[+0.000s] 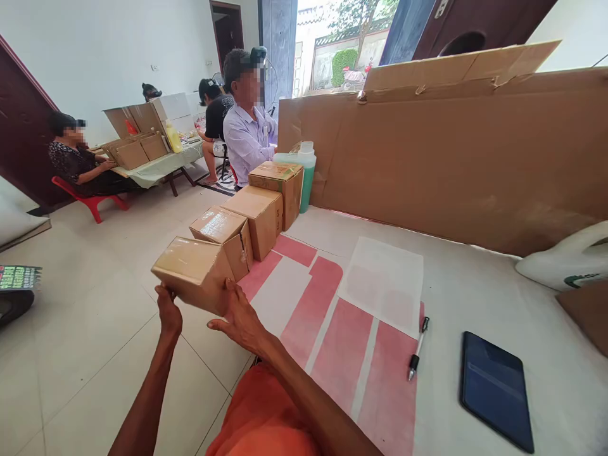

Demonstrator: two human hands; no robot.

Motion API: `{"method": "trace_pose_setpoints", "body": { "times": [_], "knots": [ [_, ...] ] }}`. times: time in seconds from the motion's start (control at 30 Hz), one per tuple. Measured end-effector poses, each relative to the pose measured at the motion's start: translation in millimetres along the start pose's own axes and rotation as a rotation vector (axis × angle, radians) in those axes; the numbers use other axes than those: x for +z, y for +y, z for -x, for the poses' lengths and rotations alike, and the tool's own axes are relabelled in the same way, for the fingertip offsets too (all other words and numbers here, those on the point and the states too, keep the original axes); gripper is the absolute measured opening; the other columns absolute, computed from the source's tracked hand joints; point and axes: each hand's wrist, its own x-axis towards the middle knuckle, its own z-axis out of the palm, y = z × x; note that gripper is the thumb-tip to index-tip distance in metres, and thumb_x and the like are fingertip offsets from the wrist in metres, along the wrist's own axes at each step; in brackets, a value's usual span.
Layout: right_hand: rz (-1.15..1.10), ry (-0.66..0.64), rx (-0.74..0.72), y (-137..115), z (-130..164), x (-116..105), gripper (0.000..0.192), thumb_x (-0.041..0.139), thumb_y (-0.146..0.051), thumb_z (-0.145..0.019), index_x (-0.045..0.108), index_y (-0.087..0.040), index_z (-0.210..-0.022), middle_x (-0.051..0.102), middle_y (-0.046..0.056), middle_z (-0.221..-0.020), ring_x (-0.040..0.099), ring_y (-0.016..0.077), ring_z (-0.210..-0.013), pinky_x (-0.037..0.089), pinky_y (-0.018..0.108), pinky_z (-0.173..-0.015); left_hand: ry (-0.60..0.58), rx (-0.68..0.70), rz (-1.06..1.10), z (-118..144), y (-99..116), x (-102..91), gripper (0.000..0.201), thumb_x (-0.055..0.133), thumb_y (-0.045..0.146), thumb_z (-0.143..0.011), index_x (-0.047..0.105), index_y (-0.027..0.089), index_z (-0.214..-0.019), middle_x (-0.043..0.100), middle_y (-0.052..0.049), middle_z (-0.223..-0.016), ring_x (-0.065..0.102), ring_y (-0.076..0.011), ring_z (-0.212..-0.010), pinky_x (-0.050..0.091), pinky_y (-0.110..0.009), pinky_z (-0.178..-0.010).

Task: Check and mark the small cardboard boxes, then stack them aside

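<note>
A small brown cardboard box (187, 259) with shiny tape on top is at the near end of a row, at the table's left edge. My left hand (168, 311) grips its left near corner from below, some fingers hidden behind it. Against the box's right side lies my right hand (241, 316), fingers along the cardboard and thumb apart. Behind it stand a taped cardboard box (219, 225), a plain box (254, 204) and a taller taped box (275, 177). To the right, a sheet of white paper (384, 278) lies over the red-and-white table covering (311, 310).
A pen (418, 348) and a dark tablet or phone (496, 386) lie on the right. A tall cardboard panel (441, 152) borders the table's far side, near a green container (308, 180) and a white jug (570, 259). A person in a light shirt (247, 136) sits beyond the boxes.
</note>
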Motion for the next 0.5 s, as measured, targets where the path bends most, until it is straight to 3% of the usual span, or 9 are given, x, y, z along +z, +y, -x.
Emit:
{"method": "trace_pose_setpoints", "body": {
  "times": [0.07,0.13,0.2,0.3,0.37,0.5],
  "knots": [
    [-0.029,0.058,-0.004,6.8,11.4,2.5,0.109,0.081,-0.04,-0.086,0.018,-0.017,-0.172,0.02,0.02,-0.178,0.018,0.0365,-0.166,0.024,0.057,-0.133,-0.007,0.037,-0.049,30.1,4.1,-15.6,0.09,0.035,0.096,-0.086,0.066,0.019,-0.118,0.073,-0.014,-0.118,0.066,-0.0308,-0.116,0.052,-0.043,-0.099],
    [-0.077,0.159,-0.027,17.0,29.2,-0.4,0.098,0.079,-0.038,-0.087,0.028,-0.021,-0.169,0.035,0.019,-0.172,0.033,0.0366,-0.16,0.031,0.057,-0.13,-0.058,0.112,-0.128,61.3,9.9,-25.7,0.078,0.04,0.09,-0.089,0.065,0.021,-0.116,0.071,-0.012,-0.116,0.066,-0.0297,-0.111,0.053,-0.042,-0.094],
    [-0.122,0.266,-0.073,28.0,51.2,-11.6,0.082,0.076,-0.036,-0.089,0.042,-0.026,-0.162,0.05,0.015,-0.161,0.047,0.0357,-0.149,0.041,0.056,-0.124,-0.131,0.183,-0.17,92.5,14.8,-23.2,0.069,0.041,0.085,-0.092,0.062,0.024,-0.116,0.068,-0.01,-0.112,0.066,-0.0293,-0.102,0.054,-0.041,-0.087],
    [-0.128,0.414,-0.106,41.4,88.6,-45.5,0.061,0.071,-0.033,-0.091,0.057,-0.028,-0.15,0.061,0.012,-0.149,0.056,0.0344,-0.139,0.048,0.054,-0.117,-0.313,0.226,-0.098,135.7,19.1,5.6,0.06,0.044,0.075,-0.098,0.056,0.026,-0.13,0.065,-0.011,-0.118,0.065,-0.0309,-0.108,0.055,-0.044,-0.089],
    [-0.096,0.508,-0.073,46.2,115.4,-75.7,0.059,0.072,-0.032,-0.088,0.06,-0.027,-0.145,0.063,0.012,-0.146,0.058,0.0347,-0.137,0.049,0.055,-0.115,-0.46,0.224,-0.035,158.6,22.5,34.0,0.058,0.045,0.069,-0.1,0.052,0.026,-0.138,0.062,-0.014,-0.124,0.064,-0.0316,-0.112,0.055,-0.046,-0.092],
    [-0.121,0.635,0.069,49.0,168.8,-135.4,0.059,0.073,-0.033,-0.085,0.062,-0.026,-0.142,0.065,0.012,-0.146,0.062,0.0328,-0.131,0.051,0.054,-0.112,-0.741,0.255,0.03,178.0,33.5,86.5,0.063,0.044,0.068,-0.101,0.05,0.024,-0.145,0.058,-0.017,-0.134,0.063,-0.0315,-0.112,0.055,-0.048,-0.094]
  ]
}}
